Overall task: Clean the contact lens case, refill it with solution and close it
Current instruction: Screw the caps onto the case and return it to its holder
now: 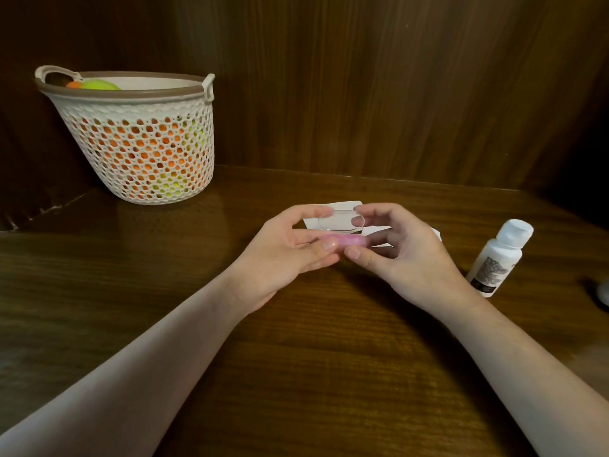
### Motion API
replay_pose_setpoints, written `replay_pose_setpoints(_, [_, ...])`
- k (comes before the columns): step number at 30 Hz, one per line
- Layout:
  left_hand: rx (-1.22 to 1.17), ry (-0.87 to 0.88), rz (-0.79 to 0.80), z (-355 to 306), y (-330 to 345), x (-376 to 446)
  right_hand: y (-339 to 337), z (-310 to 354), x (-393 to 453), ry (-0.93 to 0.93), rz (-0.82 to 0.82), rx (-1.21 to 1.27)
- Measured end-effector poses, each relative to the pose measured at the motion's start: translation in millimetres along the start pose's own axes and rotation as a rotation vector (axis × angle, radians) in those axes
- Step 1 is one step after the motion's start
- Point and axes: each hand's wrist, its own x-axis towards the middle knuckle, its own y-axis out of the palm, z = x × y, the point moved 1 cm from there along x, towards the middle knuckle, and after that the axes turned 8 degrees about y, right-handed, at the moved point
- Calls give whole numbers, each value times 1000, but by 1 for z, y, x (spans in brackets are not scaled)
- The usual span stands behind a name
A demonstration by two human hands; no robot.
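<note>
Head cam, pink lens case (342, 240) w/ clear lid up, pinched btwn left hand (290, 255) & right hand (405, 255), above table (296, 357).

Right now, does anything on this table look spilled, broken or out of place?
Nothing stands out. Both hands hold the pink lens case with its clear lid raised; the white solution bottle stands capped, the basket sits upright, and no liquid shows on the table.

Dim warm light, bowed edges
</note>
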Motion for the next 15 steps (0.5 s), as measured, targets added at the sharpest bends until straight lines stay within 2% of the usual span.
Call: replay_pose_setpoints(15, [115, 43, -82, -8, 8, -6, 1, 3, -1, 2, -43, -107])
